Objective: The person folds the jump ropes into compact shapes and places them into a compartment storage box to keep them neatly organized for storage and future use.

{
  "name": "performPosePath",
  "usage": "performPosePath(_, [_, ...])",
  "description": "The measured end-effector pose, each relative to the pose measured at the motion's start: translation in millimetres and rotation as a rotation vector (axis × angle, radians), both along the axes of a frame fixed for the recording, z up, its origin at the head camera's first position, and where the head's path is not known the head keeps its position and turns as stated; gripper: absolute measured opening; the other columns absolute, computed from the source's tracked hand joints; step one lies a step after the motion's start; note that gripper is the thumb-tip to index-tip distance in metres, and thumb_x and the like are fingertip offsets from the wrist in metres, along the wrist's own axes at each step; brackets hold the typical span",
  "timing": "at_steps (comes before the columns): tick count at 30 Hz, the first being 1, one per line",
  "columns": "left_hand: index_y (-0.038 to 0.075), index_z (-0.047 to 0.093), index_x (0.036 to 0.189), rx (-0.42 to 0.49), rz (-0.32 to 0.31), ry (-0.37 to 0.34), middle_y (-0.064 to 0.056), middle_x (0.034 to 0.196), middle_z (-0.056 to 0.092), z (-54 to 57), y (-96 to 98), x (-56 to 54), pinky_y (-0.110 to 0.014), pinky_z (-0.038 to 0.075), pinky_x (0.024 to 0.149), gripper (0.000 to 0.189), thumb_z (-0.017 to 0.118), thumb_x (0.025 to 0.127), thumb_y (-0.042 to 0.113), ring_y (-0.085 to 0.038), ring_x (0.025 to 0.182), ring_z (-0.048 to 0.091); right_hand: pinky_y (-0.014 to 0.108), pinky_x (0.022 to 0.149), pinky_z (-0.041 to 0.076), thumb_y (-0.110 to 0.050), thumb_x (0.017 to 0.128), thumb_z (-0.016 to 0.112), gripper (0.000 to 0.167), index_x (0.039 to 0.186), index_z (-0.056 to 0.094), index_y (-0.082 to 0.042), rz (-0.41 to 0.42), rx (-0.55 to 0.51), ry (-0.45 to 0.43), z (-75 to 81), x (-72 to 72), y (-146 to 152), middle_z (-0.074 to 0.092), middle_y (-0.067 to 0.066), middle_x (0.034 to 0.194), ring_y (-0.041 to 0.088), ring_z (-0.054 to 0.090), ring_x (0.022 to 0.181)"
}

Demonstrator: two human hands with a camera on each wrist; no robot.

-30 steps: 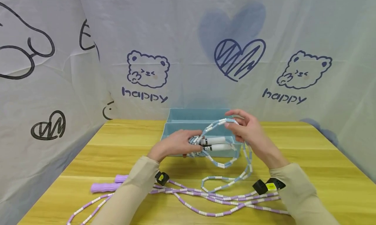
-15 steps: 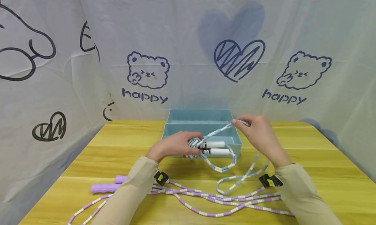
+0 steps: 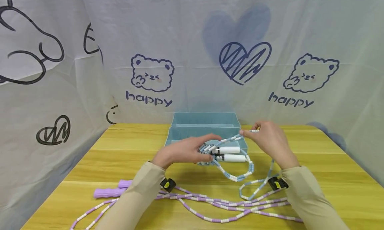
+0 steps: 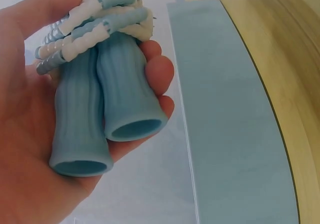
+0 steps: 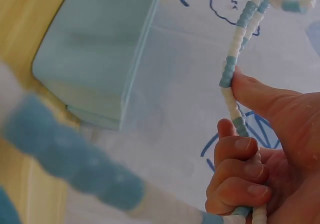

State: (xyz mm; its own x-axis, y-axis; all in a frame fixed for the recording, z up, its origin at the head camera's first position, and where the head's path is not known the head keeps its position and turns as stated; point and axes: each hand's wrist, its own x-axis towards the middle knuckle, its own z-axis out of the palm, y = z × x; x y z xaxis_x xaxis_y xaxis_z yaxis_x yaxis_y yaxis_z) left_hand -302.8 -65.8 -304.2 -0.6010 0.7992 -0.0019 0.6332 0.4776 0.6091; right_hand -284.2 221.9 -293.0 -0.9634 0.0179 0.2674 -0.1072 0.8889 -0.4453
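My left hand (image 3: 186, 151) grips both handles (image 4: 127, 86) of a blue-and-white beaded jump rope. They lie side by side, with blue grips towards my wrist and white ends pointing right in the head view. Several turns of beaded cord (image 4: 102, 19) wrap around the handles. With curled fingers and thumb, my right hand (image 3: 271, 138) holds a doubled stretch of this cord (image 5: 240, 39), pulled nearly straight from the wrapped bundle. One loop (image 3: 235, 178) hangs below the white ends, and the free part droops to the table below my right hand.
Behind my hands stands a light blue box (image 3: 177, 134), with another blue open section (image 3: 207, 117) at its back. A purple-and-white beaded jump rope (image 3: 220, 220) lies across the front of the wooden table (image 3: 99, 156), its purple handles (image 3: 109, 192) at left. A printed cloth hangs behind.
My right hand has swung right and slightly down, drawing the raised loop of cord straighter. The left hand and the handles have shifted a little to the right.
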Motion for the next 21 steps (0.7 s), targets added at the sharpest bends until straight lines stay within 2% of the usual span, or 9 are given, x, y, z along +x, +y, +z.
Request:
performPosePath(2, [0.049,0.026,0.151,0.004,-0.043,0.031,0.007,0.142,0.049,-0.7,0.6,0.1,-0.039,0.051,0.085,0.061,0.057,0.099,0.043,-0.013,0.094,0.064,0.030,0.047,0.034,-0.064,0.084,0.065,0.058,0.093,0.064,-0.007,0.000,0.011,-0.015,-2.8,-1.3,0,0.048,0.003,0.063,0.017,0.041,0.052])
performPosePath(4, [0.049,0.024,0.152,0.002,-0.071,0.058,0.009,0.152,0.039,-1.3,0.7,-0.2,-0.040,0.048,0.092,0.060,0.054,0.100,0.044,-0.013,0.105,0.062,0.030,0.047,0.034,-0.059,0.086,0.067,0.054,0.094,0.063,-0.006,0.011,0.007,-0.031,-5.7,-2.9,1,0.047,0.003,0.064,0.017,0.042,0.052])
performPosePath(7, [0.048,0.028,0.151,0.009,-0.084,0.064,0.010,0.153,0.037,-0.9,0.3,-0.8,-0.041,0.045,0.097,0.055,0.052,0.101,0.043,-0.014,0.118,0.056,0.031,0.049,0.036,-0.047,0.089,0.070,0.043,0.098,0.062,-0.006,0.042,-0.019,-0.049,-8.9,-5.2,2,0.050,0.005,0.070,0.019,0.044,0.056])
performPosePath(10, [0.046,0.038,0.148,0.041,-0.050,0.047,0.010,0.144,0.048,1.2,-1.8,-1.2,-0.040,0.050,0.090,0.051,0.055,0.100,0.040,-0.014,0.107,0.061,0.034,0.054,0.040,-0.039,0.092,0.069,0.034,0.102,0.063,-0.007,0.078,-0.047,-0.067,-10.7,-7.1,4,0.058,0.009,0.082,0.022,0.050,0.065])
performPosePath(14, [0.047,0.046,0.140,0.089,0.040,0.013,0.008,0.119,0.061,4.5,-8.1,-1.8,-0.041,0.055,0.070,0.046,0.059,0.097,0.039,-0.016,0.079,0.063,0.037,0.063,0.045,-0.032,0.093,0.069,0.023,0.100,0.066,-0.010,0.113,-0.062,-0.079,-11.4,-9.2,6,0.066,0.011,0.097,0.026,0.057,0.078])
performPosePath(15, [0.048,0.047,0.138,0.101,0.062,0.004,0.007,0.113,0.062,5.4,-9.8,-2.1,-0.042,0.055,0.067,0.045,0.060,0.096,0.039,-0.017,0.076,0.063,0.038,0.066,0.046,-0.031,0.093,0.070,0.021,0.099,0.067,-0.010,0.122,-0.060,-0.075,-11.3,-9.6,6,0.067,0.011,0.098,0.026,0.058,0.081])
performPosePath(16, [0.049,0.048,0.136,0.113,0.079,-0.001,0.007,0.109,0.063,6.1,-11.5,-2.6,-0.042,0.056,0.067,0.043,0.061,0.096,0.040,-0.017,0.076,0.063,0.039,0.067,0.046,-0.029,0.092,0.070,0.019,0.098,0.069,-0.011,0.129,-0.061,-0.079,-11.2,-10.0,6,0.068,0.010,0.098,0.027,0.058,0.082])
performPosePath(21, [0.048,0.049,0.134,0.166,0.144,-0.035,0.004,0.109,0.063,9.3,-17.9,-5.6,-0.041,0.056,0.067,0.041,0.062,0.096,0.041,-0.019,0.084,0.063,0.039,0.070,0.046,-0.023,0.090,0.073,0.009,0.093,0.074,-0.015,0.154,-0.047,-0.063,-11.0,-11.1,5,0.070,0.004,0.099,0.025,0.058,0.083])
